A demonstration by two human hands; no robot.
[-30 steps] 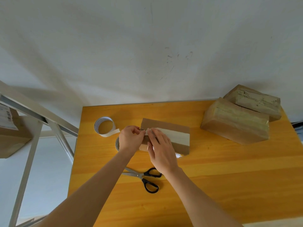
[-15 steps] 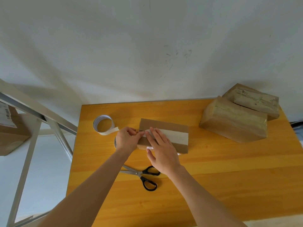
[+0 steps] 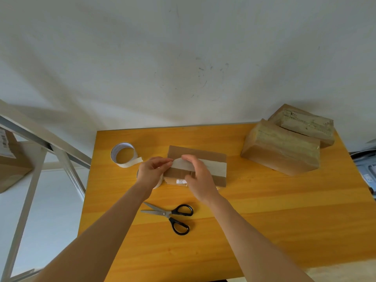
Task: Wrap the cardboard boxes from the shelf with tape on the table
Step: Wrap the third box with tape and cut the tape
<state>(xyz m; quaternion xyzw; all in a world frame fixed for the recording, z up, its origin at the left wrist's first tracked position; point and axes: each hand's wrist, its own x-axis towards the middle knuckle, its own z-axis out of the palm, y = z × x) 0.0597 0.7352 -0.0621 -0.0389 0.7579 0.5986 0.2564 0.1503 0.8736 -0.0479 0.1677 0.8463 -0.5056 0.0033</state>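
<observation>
Cardboard box (image 3: 205,159) lies mid-worktop (image 3: 264,210), beyond the scissors (image 3: 173,215). Tape strip (image 3: 211,166) is pinched at its loose end by left hand (image 3: 151,173); right hand (image 3: 198,176), fingers curled, presses it onto the box. Strip should be kept taut and smoothed outward, avoiding creases.

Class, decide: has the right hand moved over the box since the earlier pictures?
Yes. The right hand lay flat on the box; now it arches, fingers lifted off the tape strip.
</observation>
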